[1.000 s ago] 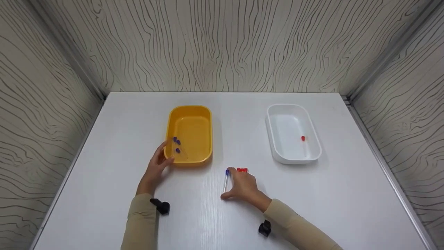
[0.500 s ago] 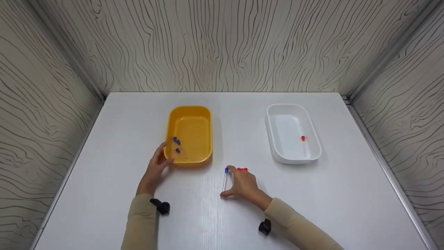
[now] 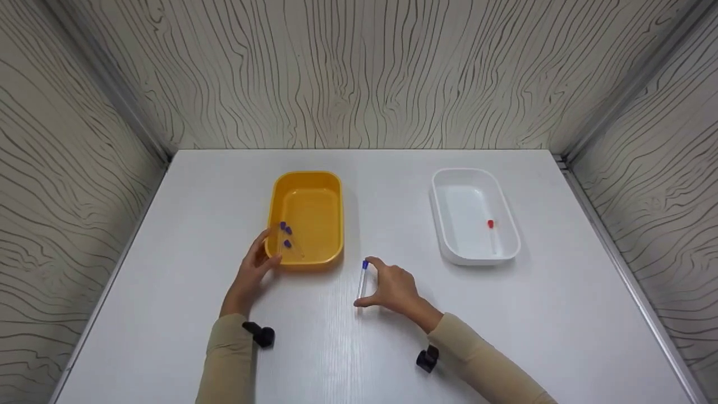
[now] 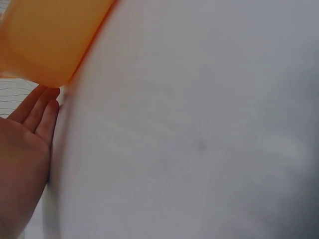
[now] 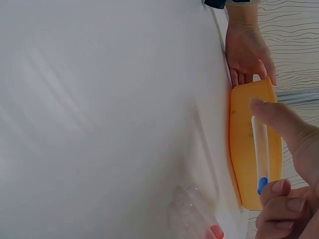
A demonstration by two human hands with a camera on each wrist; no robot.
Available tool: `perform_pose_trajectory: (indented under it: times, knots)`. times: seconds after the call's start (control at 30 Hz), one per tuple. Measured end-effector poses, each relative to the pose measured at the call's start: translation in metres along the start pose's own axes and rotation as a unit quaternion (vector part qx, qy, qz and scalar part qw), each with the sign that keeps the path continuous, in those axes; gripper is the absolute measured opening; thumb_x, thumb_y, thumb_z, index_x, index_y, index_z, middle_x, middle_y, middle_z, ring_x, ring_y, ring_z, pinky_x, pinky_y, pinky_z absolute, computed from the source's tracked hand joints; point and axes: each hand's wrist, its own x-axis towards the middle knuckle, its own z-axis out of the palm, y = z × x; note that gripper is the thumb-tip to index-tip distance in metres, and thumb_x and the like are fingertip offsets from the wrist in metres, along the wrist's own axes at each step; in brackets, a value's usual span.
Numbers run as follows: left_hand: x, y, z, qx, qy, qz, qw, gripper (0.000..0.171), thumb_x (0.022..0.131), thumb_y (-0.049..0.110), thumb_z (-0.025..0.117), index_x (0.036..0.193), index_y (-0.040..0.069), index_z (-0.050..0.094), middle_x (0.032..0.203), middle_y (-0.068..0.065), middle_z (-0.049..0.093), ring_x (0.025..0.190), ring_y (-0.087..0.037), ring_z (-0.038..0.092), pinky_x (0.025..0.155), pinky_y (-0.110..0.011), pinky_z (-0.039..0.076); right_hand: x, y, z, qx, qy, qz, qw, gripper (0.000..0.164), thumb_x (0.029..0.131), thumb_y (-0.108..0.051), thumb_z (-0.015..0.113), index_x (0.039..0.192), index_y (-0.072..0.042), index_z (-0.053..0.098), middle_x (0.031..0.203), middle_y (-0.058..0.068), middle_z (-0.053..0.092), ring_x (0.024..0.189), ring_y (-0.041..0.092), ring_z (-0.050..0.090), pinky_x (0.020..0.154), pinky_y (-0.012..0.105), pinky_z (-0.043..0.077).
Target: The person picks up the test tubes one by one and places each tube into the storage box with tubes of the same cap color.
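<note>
Between thumb and index finger, my right hand (image 3: 395,289) pinches a clear test tube with a blue cap (image 3: 363,280) by its two ends. In the right wrist view the tube (image 5: 261,149) is raised off the table. Clear tubes with a red cap (image 5: 216,231) lie under this hand; the head view hides them. My left hand (image 3: 249,280) touches the near left corner of the yellow tray (image 3: 340,224), thumb at the rim, other fingers straight in the left wrist view. Several blue-capped tubes (image 3: 288,243) lie in that tray's near left part.
A white tray (image 3: 449,247) stands at the right and has one red-capped tube (image 3: 491,230) in it. Both trays rest on a white table (image 3: 387,196). Wood-patterned walls (image 3: 359,73) rise behind it and at both sides.
My right hand has moved slightly forward and left with the blue-capped test tube, lifting it. The red caps seen earlier past the hand are now covered. The left hand has stayed put.
</note>
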Motion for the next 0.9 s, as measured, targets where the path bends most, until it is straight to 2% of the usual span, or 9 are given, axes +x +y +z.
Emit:
perform_pose_trajectory:
  times: [0.13,0.43,0.5,0.67,0.73,0.9]
  knots:
    - [0.0,0.0,0.0,-0.001,-0.005,0.004,1.0,0.069,0.091,0.038,0.064,0.148,0.044,0.025,0.161,-0.001,0.025,0.15,-0.022,0.026,0.124,-0.046,0.02,0.003,-0.002,-0.008,0.013,-0.004,0.004,1.0,0.096,0.056,-0.05,0.089,0.137,-0.015,0.05,0.061,-0.005,0.038,0.06,0.012,0.038,0.053,0.022,0.028]
    - [0.001,0.0,-0.001,-0.003,0.001,0.004,1.0,0.067,0.091,0.036,0.064,0.147,0.046,0.027,0.16,0.0,0.027,0.149,-0.021,0.028,0.124,-0.046,0.02,0.009,-0.007,-0.024,0.037,0.0,-0.005,0.999,0.095,0.059,-0.049,0.087,0.139,-0.015,0.048,0.063,-0.006,0.042,0.056,0.009,0.035,0.049,0.02,0.027]
    - [0.001,0.0,-0.001,0.008,-0.001,0.019,0.9998,0.068,0.093,0.034,0.063,0.149,0.042,0.025,0.161,-0.004,0.026,0.149,-0.024,0.027,0.124,-0.047,0.021,0.011,-0.008,-0.028,0.043,0.005,-0.012,0.999,0.095,0.059,-0.048,0.088,0.138,-0.015,0.048,0.062,-0.006,0.041,0.055,0.008,0.034,0.048,0.019,0.026]
    - [0.0,0.0,0.0,0.022,0.002,0.031,0.9993,0.069,0.094,0.031,0.062,0.151,0.038,0.024,0.161,-0.006,0.026,0.15,-0.027,0.026,0.123,-0.046,0.022,0.016,-0.012,-0.035,0.052,0.016,-0.023,0.998,0.094,0.06,-0.047,0.088,0.138,-0.013,0.049,0.061,-0.008,0.039,0.054,0.007,0.033,0.047,0.019,0.024]
    - [0.0,0.0,0.0,0.022,0.005,0.02,0.9995,0.069,0.093,0.033,0.063,0.149,0.041,0.025,0.161,-0.004,0.027,0.15,-0.025,0.027,0.123,-0.045,0.022,0.017,-0.014,-0.036,0.055,0.014,-0.018,0.998,0.094,0.06,-0.047,0.088,0.139,-0.014,0.048,0.061,-0.008,0.039,0.055,0.008,0.033,0.048,0.019,0.024]
    - [-0.001,0.001,-0.001,0.028,0.006,0.02,0.9994,0.067,0.093,0.036,0.062,0.149,0.043,0.025,0.161,-0.003,0.027,0.149,-0.024,0.029,0.123,-0.045,0.023,0.022,-0.017,-0.038,0.065,0.016,-0.012,0.998,0.094,0.06,-0.047,0.088,0.14,-0.016,0.048,0.062,-0.007,0.039,0.056,0.009,0.034,0.049,0.019,0.025]
